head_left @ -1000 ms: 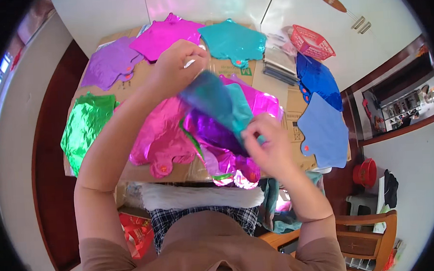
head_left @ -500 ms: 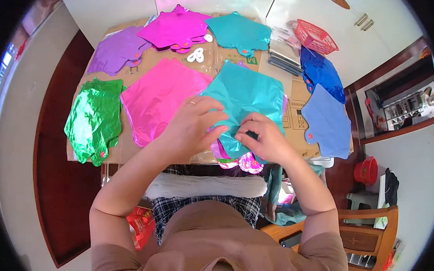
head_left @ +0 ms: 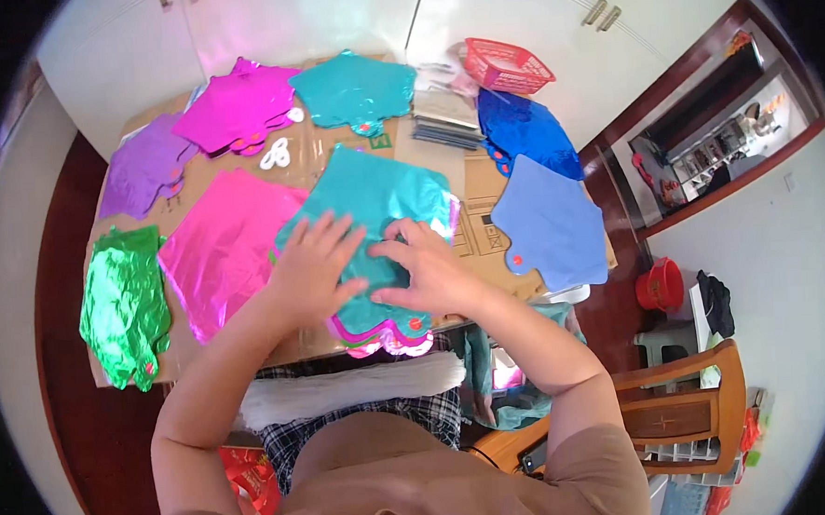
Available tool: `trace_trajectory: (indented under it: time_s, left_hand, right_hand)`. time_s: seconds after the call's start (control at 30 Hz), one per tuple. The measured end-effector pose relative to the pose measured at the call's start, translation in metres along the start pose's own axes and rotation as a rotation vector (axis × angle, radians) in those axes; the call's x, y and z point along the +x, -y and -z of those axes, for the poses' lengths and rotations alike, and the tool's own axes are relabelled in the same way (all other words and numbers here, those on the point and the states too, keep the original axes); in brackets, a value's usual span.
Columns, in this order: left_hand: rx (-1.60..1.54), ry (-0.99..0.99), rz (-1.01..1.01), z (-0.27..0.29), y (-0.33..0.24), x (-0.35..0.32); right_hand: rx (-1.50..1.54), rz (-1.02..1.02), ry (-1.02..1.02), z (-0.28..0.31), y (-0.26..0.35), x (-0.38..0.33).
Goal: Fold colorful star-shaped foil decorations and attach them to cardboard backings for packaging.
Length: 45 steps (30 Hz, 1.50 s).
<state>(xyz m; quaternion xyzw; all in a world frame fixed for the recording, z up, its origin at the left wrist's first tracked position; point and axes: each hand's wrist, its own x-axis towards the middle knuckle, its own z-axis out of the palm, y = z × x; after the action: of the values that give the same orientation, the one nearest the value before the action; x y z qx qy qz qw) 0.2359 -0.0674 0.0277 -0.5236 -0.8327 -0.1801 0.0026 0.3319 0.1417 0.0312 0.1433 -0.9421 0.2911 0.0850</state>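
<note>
A flat teal foil balloon (head_left: 371,187) with pointed corners lies uppermost on a pile near the table's front edge. Pink and other shiny edges stick out beneath its scalloped lower end, which bears a red dot. My left hand (head_left: 312,270) rests on its left part, fingers spread and slightly blurred. On its right part is my right hand (head_left: 429,268), the fingers bent and the thumb apart from them, with only teal foil showing in the gap. Left of the pile lies a pink foil balloon (head_left: 234,231), partly under my left forearm.
Around the cardboard-covered table lie green (head_left: 125,296), purple (head_left: 146,164), magenta (head_left: 236,103), teal (head_left: 352,88), dark blue (head_left: 527,130) and light blue foil balloons (head_left: 555,220). White ribbon rolls (head_left: 276,154), grey flat packs (head_left: 448,125) and a red basket (head_left: 507,66) are at the back.
My view has shifted right, so the table appears further left. My left hand has gone from curled fingers to spread on the foil. The teal balloon's lower end now lies flatter, showing its red dot.
</note>
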Motion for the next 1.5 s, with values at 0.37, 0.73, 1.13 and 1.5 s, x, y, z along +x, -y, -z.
trace_trajectory:
  time_s: [0.37, 0.73, 1.13, 1.5]
  left_hand:
    - [0.012, 0.091, -0.013, 0.015, -0.017, 0.018]
    - [-0.310, -0.017, -0.122, -0.011, -0.067, 0.141]
    - [-0.421, 0.051, 0.020, -0.065, -0.080, 0.212]
    - [-0.083, -0.063, -0.447, -0.096, -0.095, 0.199]
  right_hand:
    - [-0.206, -0.880, -0.515, 0.168, -0.268, 0.014]
    - [-0.263, -0.803, -0.310, 0.166, -0.198, -0.049]
    - [-0.157, -0.923, -0.124, 0.130, -0.157, -0.081]
    - [-0.197, -0.893, -0.435, 0.153, -0.256, 0.019]
